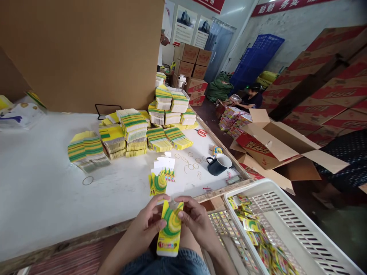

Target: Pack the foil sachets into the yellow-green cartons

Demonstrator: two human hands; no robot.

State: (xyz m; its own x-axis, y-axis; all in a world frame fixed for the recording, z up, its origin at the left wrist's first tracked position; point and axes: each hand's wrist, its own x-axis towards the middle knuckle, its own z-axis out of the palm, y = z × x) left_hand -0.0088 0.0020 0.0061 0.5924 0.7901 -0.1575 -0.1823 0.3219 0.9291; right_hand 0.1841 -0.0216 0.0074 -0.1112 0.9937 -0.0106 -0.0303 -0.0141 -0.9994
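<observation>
Carton [171,231], yellow, green-swirled, white bottom edge

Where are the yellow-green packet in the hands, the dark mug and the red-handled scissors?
Yellow-green packet [169,231]: head view, middle of its front.
Dark mug [216,168]: head view, outer wall.
Red-handled scissors [202,132]: head view, on the handles.

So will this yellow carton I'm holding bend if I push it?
The yellow carton looks straight between your left hand and right hand, so probably fairly stiff. Fingertips alone seem to hold it, suggesting it's light. Its top cut-out may bend first.
</observation>
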